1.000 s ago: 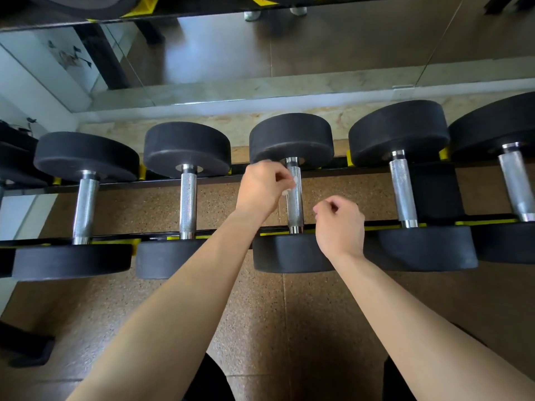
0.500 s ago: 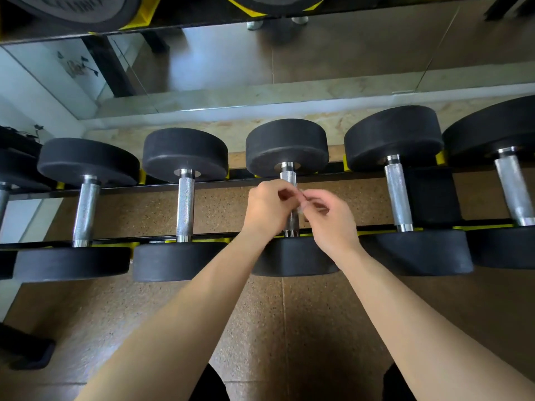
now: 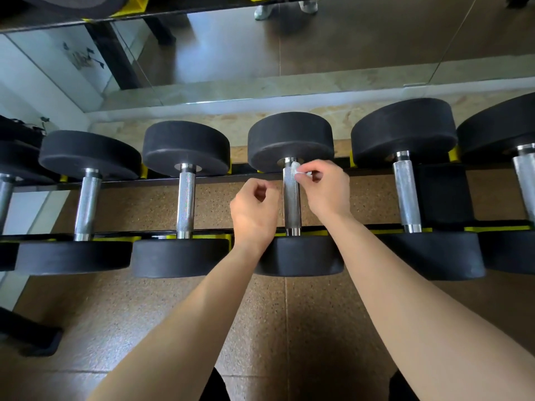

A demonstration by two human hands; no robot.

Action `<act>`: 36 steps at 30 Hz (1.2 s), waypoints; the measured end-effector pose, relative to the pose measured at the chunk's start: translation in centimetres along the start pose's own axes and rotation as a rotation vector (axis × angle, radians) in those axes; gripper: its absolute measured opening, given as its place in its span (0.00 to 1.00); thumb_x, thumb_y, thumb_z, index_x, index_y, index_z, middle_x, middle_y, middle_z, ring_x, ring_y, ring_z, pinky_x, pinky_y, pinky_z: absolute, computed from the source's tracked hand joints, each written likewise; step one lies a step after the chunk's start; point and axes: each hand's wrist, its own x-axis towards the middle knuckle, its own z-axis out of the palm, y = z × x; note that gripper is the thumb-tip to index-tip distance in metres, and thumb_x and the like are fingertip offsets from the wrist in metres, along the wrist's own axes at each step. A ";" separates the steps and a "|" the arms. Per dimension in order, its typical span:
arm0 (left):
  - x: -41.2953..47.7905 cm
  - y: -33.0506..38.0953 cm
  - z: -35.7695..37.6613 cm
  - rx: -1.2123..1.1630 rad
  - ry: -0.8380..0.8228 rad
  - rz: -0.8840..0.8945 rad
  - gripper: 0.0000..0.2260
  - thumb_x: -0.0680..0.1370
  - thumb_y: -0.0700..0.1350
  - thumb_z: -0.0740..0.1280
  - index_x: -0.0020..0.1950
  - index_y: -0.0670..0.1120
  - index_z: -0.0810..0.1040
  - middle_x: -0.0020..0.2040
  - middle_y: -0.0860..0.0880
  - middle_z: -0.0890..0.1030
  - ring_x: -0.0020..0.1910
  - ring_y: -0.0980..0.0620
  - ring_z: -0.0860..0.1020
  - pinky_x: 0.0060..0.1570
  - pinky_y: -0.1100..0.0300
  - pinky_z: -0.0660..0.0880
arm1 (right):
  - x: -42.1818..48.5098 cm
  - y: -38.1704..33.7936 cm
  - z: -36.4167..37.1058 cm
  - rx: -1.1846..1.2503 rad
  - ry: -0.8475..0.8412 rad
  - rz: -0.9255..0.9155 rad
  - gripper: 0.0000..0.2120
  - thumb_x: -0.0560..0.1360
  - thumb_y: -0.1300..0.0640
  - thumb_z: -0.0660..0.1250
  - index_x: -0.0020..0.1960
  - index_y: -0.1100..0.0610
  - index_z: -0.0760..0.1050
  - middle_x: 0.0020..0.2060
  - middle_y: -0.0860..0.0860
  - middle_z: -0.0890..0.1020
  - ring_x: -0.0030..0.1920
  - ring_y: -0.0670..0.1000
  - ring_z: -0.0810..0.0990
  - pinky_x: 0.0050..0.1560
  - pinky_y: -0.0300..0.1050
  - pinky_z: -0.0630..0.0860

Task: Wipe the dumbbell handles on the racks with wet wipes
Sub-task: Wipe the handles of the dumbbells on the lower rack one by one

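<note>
Pressure and coverage decide this step. The right hand point(image 3: 325, 188) pinches a small, bunched white wet wipe point(image 3: 297, 170) between thumb and fingertips. It holds the wipe against the far end of the middle dumbbell handle point(image 3: 291, 204), just under the far weight head point(image 3: 291, 140). The left hand point(image 3: 254, 211) hovers just beside the handle on its left, fingers curled in, with nothing visible in them.

The wipe looks very small against the knurled steel. It would do better opened out, wrapped round the bar and drawn toward the near end with a twist, so the underside gets cleaned too. The rough knurling is likely to snag or shred a bunched wipe. The left hand could steady the dumbbell, though it lies cradled across the two rails of the rack point(image 3: 220, 179) and seems unlikely to roll.

More dumbbells lie to either side. The left neighbour's handle point(image 3: 185, 198) and the right neighbour's handle point(image 3: 405, 195) sit well apart from this one, so the hands have room. The weight heads crowd both ends of the handle, and the collars there are the hardest spots to reach. A mirror point(image 3: 347, 47) stands behind the rack, and a speckled floor point(image 3: 202, 314) shows below it.
</note>
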 end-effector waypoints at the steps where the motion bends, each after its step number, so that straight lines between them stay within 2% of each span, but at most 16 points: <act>1: 0.0 0.0 0.0 0.008 0.005 0.004 0.05 0.78 0.44 0.66 0.45 0.51 0.81 0.41 0.54 0.83 0.44 0.55 0.81 0.53 0.52 0.80 | 0.1 0.2 0.2 -0.010 0.010 0.006 0.05 0.76 0.57 0.74 0.51 0.52 0.84 0.50 0.47 0.81 0.47 0.44 0.79 0.46 0.29 0.72; 5: -0.1 0.2 0.1 0.035 0.012 -0.003 0.05 0.79 0.44 0.66 0.45 0.52 0.80 0.41 0.55 0.82 0.44 0.58 0.80 0.52 0.56 0.80 | 0.3 0.4 0.1 -0.119 0.010 -0.064 0.07 0.77 0.55 0.72 0.54 0.53 0.84 0.50 0.47 0.82 0.46 0.43 0.79 0.44 0.27 0.69; 8: -0.1 0.4 0.1 0.051 0.012 -0.005 0.05 0.80 0.44 0.66 0.45 0.52 0.80 0.41 0.55 0.82 0.44 0.57 0.80 0.50 0.57 0.79 | 0.3 0.2 -0.1 -0.172 -0.023 -0.153 0.08 0.78 0.56 0.70 0.57 0.53 0.82 0.49 0.48 0.85 0.48 0.45 0.82 0.49 0.36 0.77; 10: 0.0 0.4 0.1 0.056 0.009 -0.012 0.06 0.79 0.44 0.66 0.45 0.52 0.80 0.41 0.55 0.82 0.44 0.57 0.80 0.50 0.57 0.79 | 0.3 0.1 -0.3 -0.129 -0.042 -0.141 0.09 0.78 0.58 0.70 0.59 0.53 0.82 0.48 0.47 0.85 0.48 0.45 0.82 0.51 0.39 0.78; 12: 0.0 0.5 0.2 0.051 0.002 -0.015 0.06 0.79 0.44 0.66 0.45 0.52 0.80 0.41 0.54 0.82 0.44 0.56 0.80 0.49 0.59 0.78 | 0.5 0.3 -0.5 -0.095 -0.073 -0.133 0.07 0.78 0.58 0.70 0.56 0.53 0.82 0.48 0.47 0.85 0.48 0.43 0.82 0.50 0.36 0.78; 15: 0.0 0.7 0.2 0.056 -0.004 -0.014 0.06 0.79 0.43 0.66 0.44 0.52 0.79 0.41 0.54 0.82 0.44 0.56 0.80 0.46 0.62 0.76 | 0.4 0.6 -1.1 -0.135 -0.179 -0.147 0.05 0.78 0.57 0.70 0.54 0.53 0.83 0.49 0.46 0.85 0.45 0.39 0.79 0.46 0.26 0.69; 18: -0.1 0.9 0.2 0.061 -0.002 -0.016 0.06 0.79 0.42 0.66 0.45 0.52 0.79 0.41 0.54 0.82 0.43 0.57 0.80 0.43 0.66 0.73 | -0.4 1.1 -1.8 -0.177 -0.282 -0.180 0.06 0.77 0.56 0.71 0.53 0.52 0.84 0.50 0.45 0.83 0.46 0.39 0.78 0.45 0.26 0.68; 25: -0.3 1.1 0.0 0.053 0.001 -0.015 0.06 0.78 0.42 0.66 0.46 0.51 0.80 0.41 0.55 0.82 0.43 0.57 0.80 0.43 0.68 0.73 | 1.1 0.4 -0.2 -0.063 -0.084 -0.137 0.03 0.77 0.58 0.71 0.49 0.51 0.83 0.45 0.45 0.82 0.44 0.40 0.79 0.49 0.33 0.76; 28: -0.2 1.1 0.0 0.058 0.002 -0.012 0.06 0.78 0.42 0.66 0.45 0.52 0.79 0.41 0.55 0.82 0.43 0.59 0.79 0.42 0.69 0.73 | -0.1 0.6 -1.3 -0.149 -0.257 -0.167 0.04 0.76 0.57 0.72 0.50 0.50 0.83 0.46 0.43 0.81 0.44 0.37 0.77 0.45 0.27 0.69; 31: -0.1 1.1 -0.1 0.058 0.010 -0.010 0.06 0.79 0.42 0.66 0.45 0.52 0.80 0.41 0.55 0.82 0.43 0.59 0.79 0.42 0.69 0.73 | -1.1 0.8 -2.2 -0.246 -0.424 -0.215 0.04 0.76 0.57 0.72 0.51 0.50 0.83 0.47 0.44 0.80 0.46 0.42 0.78 0.49 0.35 0.73; 36: -0.2 1.1 0.0 0.064 0.003 -0.008 0.05 0.79 0.43 0.66 0.46 0.51 0.79 0.41 0.55 0.82 0.42 0.58 0.79 0.42 0.68 0.73 | 0.6 -0.2 -1.1 -0.134 -0.244 -0.202 0.04 0.75 0.57 0.74 0.49 0.52 0.84 0.47 0.45 0.81 0.41 0.37 0.76 0.43 0.27 0.68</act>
